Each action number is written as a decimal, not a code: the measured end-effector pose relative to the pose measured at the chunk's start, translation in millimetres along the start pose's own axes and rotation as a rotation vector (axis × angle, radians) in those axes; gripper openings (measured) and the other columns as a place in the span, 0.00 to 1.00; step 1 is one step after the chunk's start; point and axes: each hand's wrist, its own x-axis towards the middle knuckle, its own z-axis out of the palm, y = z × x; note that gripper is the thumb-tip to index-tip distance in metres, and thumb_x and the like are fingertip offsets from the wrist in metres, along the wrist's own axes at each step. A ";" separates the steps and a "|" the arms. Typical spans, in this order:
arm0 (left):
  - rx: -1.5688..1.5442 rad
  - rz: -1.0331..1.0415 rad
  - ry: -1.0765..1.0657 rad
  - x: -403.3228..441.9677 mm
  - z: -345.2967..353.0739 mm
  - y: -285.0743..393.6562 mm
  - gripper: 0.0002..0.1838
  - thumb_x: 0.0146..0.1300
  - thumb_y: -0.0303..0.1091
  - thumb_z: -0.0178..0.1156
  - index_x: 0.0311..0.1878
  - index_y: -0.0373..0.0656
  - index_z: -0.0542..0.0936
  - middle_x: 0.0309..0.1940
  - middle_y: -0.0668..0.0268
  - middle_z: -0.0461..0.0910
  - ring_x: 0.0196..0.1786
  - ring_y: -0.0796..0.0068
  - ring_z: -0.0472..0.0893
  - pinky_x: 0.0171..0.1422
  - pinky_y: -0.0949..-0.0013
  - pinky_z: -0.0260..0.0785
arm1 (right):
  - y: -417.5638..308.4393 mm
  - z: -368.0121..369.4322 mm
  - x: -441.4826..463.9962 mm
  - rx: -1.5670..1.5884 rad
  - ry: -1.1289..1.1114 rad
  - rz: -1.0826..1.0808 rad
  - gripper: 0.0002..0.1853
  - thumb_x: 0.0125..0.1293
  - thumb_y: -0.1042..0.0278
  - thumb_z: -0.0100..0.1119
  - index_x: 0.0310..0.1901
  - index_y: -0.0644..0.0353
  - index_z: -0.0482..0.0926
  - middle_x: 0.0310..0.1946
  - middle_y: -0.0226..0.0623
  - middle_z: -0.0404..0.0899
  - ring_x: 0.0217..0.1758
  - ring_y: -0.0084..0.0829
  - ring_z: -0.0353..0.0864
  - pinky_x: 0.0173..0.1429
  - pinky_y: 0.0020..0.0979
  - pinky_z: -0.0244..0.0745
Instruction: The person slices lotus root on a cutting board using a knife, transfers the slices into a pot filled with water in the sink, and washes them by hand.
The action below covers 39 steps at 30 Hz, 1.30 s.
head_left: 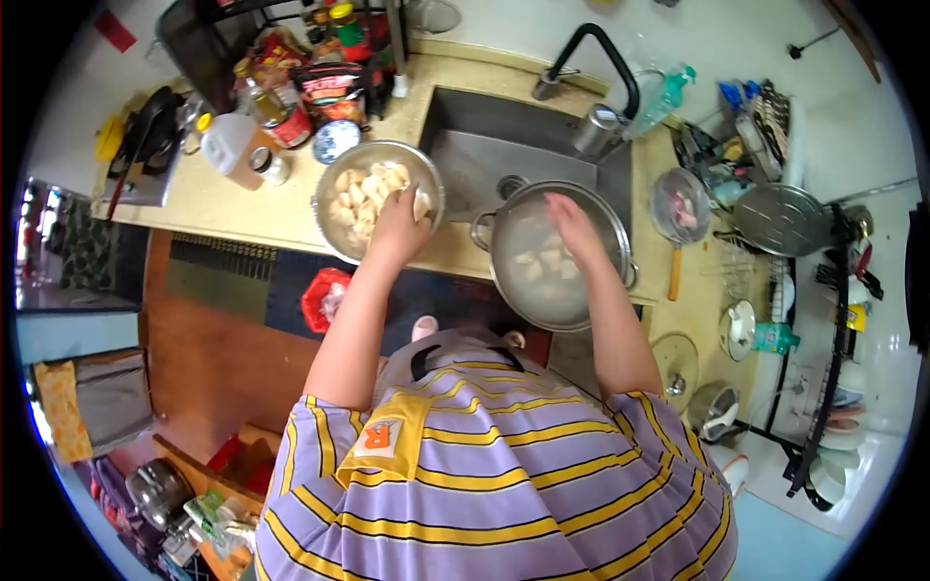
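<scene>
My left hand (402, 228) is down in a steel bowl (322, 215) on the counter's front edge. Pale, peeled-looking food chunks (360, 198) fill much of the bowl, and my fingers close on one at its right side. My right hand (574, 230) hovers above a wide two-handled steel pot (504, 281), fingers stretched out and nothing in them. Cloudy water stands in this pot, with several pale chunks (542, 261) in it. The pot rests across the front edge of the sink (470, 145).
A black faucet (591, 39) arches over the sink. Left of the bowl stand a plastic jug (228, 145), a small jar (269, 167) and a blue-patterned bowl (336, 141). A strainer (680, 205) with pinkish pieces lies right of the pot. A red bin (318, 300) is below the counter.
</scene>
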 end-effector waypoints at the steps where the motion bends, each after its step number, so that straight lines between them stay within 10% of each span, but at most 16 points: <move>1: -0.038 0.045 0.027 -5.5 8.6 25.6 0.33 0.59 0.31 0.61 0.71 0.45 0.71 0.62 0.46 0.76 0.64 0.44 0.77 0.69 0.51 0.70 | 53.3 -26.9 6.8 -0.199 0.099 -0.058 0.27 0.78 0.53 0.54 0.71 0.57 0.70 0.72 0.48 0.71 0.71 0.42 0.74 0.75 0.43 0.65; 5: -0.222 0.403 -0.087 -10.8 102.7 71.8 0.39 0.56 0.31 0.69 0.73 0.48 0.69 0.61 0.45 0.76 0.60 0.44 0.79 0.67 0.51 0.72 | 96.7 -51.4 -28.1 -0.666 0.276 0.069 0.37 0.66 0.52 0.68 0.72 0.59 0.67 0.69 0.56 0.69 0.71 0.52 0.72 0.74 0.43 0.67; 8: 0.263 0.117 -0.584 -25.3 133.3 128.7 0.78 0.35 0.47 0.85 0.84 0.58 0.38 0.76 0.38 0.56 0.64 0.40 0.77 0.70 0.54 0.72 | 105.0 -42.5 -29.8 -0.684 0.235 0.001 0.46 0.59 0.52 0.74 0.76 0.54 0.62 0.73 0.56 0.63 0.75 0.54 0.66 0.75 0.44 0.65; 12: 0.533 -0.014 -0.710 -20.0 167.7 145.0 0.85 0.34 0.51 0.86 0.83 0.58 0.26 0.75 0.37 0.54 0.63 0.39 0.78 0.67 0.54 0.74 | 69.3 -33.7 -28.3 -0.797 -0.023 -0.052 0.62 0.45 0.59 0.83 0.80 0.52 0.53 0.76 0.56 0.57 0.78 0.56 0.59 0.78 0.44 0.63; 15: 0.415 0.015 -0.588 -13.3 195.3 129.8 0.84 0.36 0.52 0.85 0.83 0.54 0.27 0.71 0.38 0.57 0.61 0.41 0.80 0.64 0.54 0.76 | 77.1 -32.3 -17.5 -0.749 -0.156 -0.168 0.69 0.37 0.64 0.86 0.81 0.54 0.50 0.74 0.56 0.59 0.76 0.56 0.63 0.77 0.43 0.65; 20: 0.147 0.143 -0.297 -9.2 226.3 96.9 0.38 0.47 0.39 0.75 0.62 0.39 0.70 0.55 0.42 0.76 0.55 0.40 0.81 0.60 0.50 0.77 | 89.5 -12.7 -11.7 -0.628 -0.225 -0.250 0.45 0.53 0.69 0.75 0.73 0.57 0.62 0.66 0.57 0.70 0.68 0.55 0.73 0.70 0.45 0.72; 27: -0.045 0.068 -0.316 -19.0 187.6 126.1 0.27 0.48 0.36 0.74 0.51 0.38 0.76 0.46 0.44 0.83 0.53 0.43 0.82 0.56 0.49 0.75 | 57.7 -15.2 -30.8 -0.613 -0.110 -0.285 0.23 0.59 0.71 0.68 0.56 0.58 0.74 0.50 0.55 0.81 0.55 0.57 0.80 0.60 0.48 0.77; 34: -0.133 0.416 0.002 -57.4 33.1 261.5 0.30 0.52 0.22 0.66 0.59 0.38 0.68 0.53 0.44 0.74 0.53 0.34 0.77 0.56 0.47 0.73 | -122.3 -38.4 -148.2 -0.653 0.291 -0.545 0.25 0.60 0.77 0.64 0.60 0.53 0.71 0.53 0.50 0.76 0.51 0.57 0.81 0.52 0.48 0.78; 39: -0.148 0.474 0.056 -55.7 20.4 275.6 0.30 0.51 0.18 0.64 0.60 0.37 0.68 0.54 0.44 0.73 0.53 0.34 0.77 0.57 0.46 0.73 | -120.2 -24.5 -151.7 -0.653 0.484 -0.689 0.30 0.58 0.78 0.65 0.63 0.53 0.69 0.54 0.49 0.75 0.50 0.58 0.80 0.51 0.50 0.78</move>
